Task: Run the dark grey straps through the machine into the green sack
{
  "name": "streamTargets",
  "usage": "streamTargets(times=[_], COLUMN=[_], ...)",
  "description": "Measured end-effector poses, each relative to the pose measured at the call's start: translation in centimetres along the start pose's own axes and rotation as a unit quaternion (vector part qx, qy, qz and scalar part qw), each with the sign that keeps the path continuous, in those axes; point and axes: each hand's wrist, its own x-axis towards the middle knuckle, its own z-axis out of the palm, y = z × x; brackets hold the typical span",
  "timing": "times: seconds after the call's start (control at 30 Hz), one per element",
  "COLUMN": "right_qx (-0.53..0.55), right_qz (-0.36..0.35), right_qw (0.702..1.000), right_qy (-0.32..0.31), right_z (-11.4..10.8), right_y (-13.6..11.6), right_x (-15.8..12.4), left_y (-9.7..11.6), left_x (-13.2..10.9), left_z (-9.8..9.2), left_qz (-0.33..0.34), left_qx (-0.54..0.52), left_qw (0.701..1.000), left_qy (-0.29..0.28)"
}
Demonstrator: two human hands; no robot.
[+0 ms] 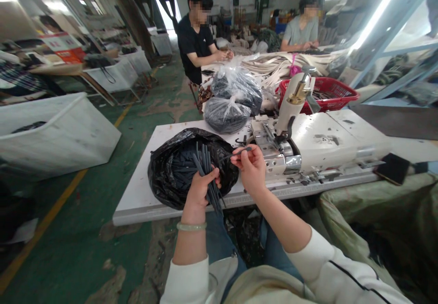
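Observation:
My left hand (203,184) is closed round a bundle of dark grey strips (205,160), which stick out above and below the fist. Beside it, my right hand (252,163) pinches a single dark strip (242,150) between thumb and fingers, close to the sewing machine (281,151). Under and left of my left hand sits an open black plastic bag (164,188), full of more dark strips (181,165). Both hands are above the front part of the white work table (137,199).
Tied clear bags (227,115) of dark pieces stand behind the black bag. A red basket (337,90) is at the back right, a green cloth-lined container (362,194) at the near right, and a white bin (78,131) at the left. Two people (198,44) work across the table.

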Motion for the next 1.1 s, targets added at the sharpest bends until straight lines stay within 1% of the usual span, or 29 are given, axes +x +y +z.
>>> streamTargets(times=[0.07,0.1,0.2,0.3,0.4,0.43,0.5,0.6,0.67,0.7,0.73,0.8,0.9,0.97,1.03,1.1], right_qx=[-0.004,-0.009,-0.050,-0.172,-0.313,-0.343,-0.367,-0.321,-0.284,-0.271,-0.263,-0.258,-0.264,-0.252,-0.230,-0.208], right_qz=[0.007,0.007,-0.010,-0.032,-0.045,-0.033,0.028,0.155,0.201,0.213,0.219,0.218,0.193,0.172,0.161,0.159], right_qw=[0.999,0.998,0.997,0.982,0.944,0.933,0.919,0.911,0.911,0.913,0.917,0.928,0.944,0.951,0.955,0.958], right_qy=[-0.045,-0.053,-0.052,-0.067,-0.092,-0.106,-0.144,-0.205,-0.221,-0.218,-0.207,-0.159,-0.041,0.039,0.092,0.116], right_z=[-0.6,-0.9,-2.0,-3.0,-3.8,-3.9,-3.8,-3.5,-3.6,-4.0,-4.6,-6.3,-9.5,-11.3,-12.3,-12.7], right_y=[0.1,0.3,1.1,1.3,1.1,1.0,0.8,-0.1,-1.3,-2.0,-2.9,-4.5,-6.5,-7.3,-7.7,-7.9], right_x=[-0.7,-1.1,-2.3,-3.1,-3.4,-3.5,-3.6,-3.6,-3.4,-3.3,-3.1,-2.7,-2.1,-1.6,-1.1,-0.6], left_y=[0.2,0.2,0.1,0.0,0.1,0.1,0.2,0.3,0.4,0.4,0.5,0.5,0.3,0.0,-0.4,-0.7], left_x=[0.0,0.0,0.1,0.2,0.3,0.3,0.3,0.3,0.3,0.3,0.3,0.4,0.6,0.7,0.9,1.0], left_z=[0.0,0.0,0.2,0.5,0.6,0.7,0.9,1.3,1.4,1.4,1.2,0.8,0.2,0.0,0.1,0.4], left_qz=[0.002,0.003,0.007,0.017,0.034,0.039,0.045,0.049,0.051,0.052,0.053,0.050,0.035,0.029,0.022,0.011], left_qx=[-0.017,-0.022,-0.031,-0.040,-0.045,-0.045,-0.042,-0.036,-0.036,-0.037,-0.038,-0.037,-0.026,-0.018,-0.016,-0.018], left_qw=[1.000,1.000,0.999,0.998,0.997,0.997,0.996,0.997,0.997,0.997,0.997,0.996,0.998,0.998,0.998,0.998], left_qy=[0.010,0.017,0.030,0.038,0.050,0.053,0.058,0.057,0.053,0.052,0.052,0.057,0.053,0.057,0.061,0.062])
